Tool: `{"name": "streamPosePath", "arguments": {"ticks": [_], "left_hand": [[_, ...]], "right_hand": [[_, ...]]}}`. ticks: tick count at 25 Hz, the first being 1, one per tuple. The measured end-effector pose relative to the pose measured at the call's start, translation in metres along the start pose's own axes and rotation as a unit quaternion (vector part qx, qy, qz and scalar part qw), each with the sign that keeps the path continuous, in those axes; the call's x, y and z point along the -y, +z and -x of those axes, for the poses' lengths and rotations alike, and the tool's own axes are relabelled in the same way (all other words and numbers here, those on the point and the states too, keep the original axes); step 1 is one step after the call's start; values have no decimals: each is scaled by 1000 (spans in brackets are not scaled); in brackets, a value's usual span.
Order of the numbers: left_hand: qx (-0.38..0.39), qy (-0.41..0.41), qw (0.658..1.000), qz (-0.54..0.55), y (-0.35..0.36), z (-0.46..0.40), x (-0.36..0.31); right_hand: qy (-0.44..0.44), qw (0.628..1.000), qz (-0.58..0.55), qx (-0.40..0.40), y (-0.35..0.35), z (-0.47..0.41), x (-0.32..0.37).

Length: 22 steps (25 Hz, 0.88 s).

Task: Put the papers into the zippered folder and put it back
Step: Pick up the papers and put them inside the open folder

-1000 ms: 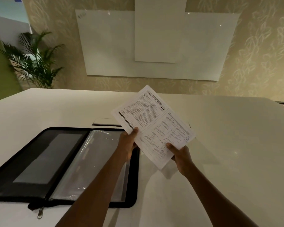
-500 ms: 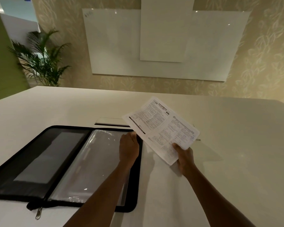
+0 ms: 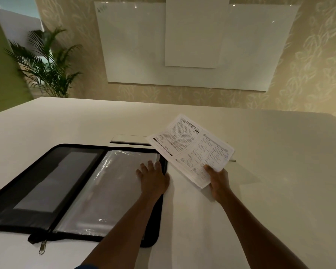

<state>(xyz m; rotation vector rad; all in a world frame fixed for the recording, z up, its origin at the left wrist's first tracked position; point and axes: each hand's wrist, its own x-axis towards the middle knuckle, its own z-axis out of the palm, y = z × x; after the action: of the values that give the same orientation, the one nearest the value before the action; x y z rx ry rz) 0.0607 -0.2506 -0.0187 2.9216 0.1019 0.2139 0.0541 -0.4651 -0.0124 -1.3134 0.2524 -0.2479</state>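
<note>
Left hand (image 3: 152,180): released the papers (image 3: 191,150); now rests flat, fingers extended, on the folder's (image 3: 37,183) clear sleeve (image 3: 113,183).
Papers: now held by right hand (image 3: 217,180) alone, lowered, right of folder.

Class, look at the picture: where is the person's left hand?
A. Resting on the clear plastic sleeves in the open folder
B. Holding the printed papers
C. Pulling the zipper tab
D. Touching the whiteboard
A: the left hand lies with its fingers spread on the clear sleeves of the open folder, while the right hand grips the papers.
</note>
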Motion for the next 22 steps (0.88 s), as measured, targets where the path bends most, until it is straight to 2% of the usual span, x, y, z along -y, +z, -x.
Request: {"name": "streamPosePath", "arguments": {"ticks": [5, 11, 16, 22], "left_hand": [[-10, 43, 999, -26, 0, 13, 6], [-1, 112, 993, 26, -3, 31, 29], [56, 156, 984, 62, -17, 47, 59], [130, 220, 962, 100, -40, 69, 99]], "right_hand": [[30, 999, 27, -2, -2, -1, -2], [61, 997, 47, 9, -3, 6, 1], [84, 995, 33, 47, -11, 19, 9], [107, 992, 38, 55, -20, 36, 15]]}}
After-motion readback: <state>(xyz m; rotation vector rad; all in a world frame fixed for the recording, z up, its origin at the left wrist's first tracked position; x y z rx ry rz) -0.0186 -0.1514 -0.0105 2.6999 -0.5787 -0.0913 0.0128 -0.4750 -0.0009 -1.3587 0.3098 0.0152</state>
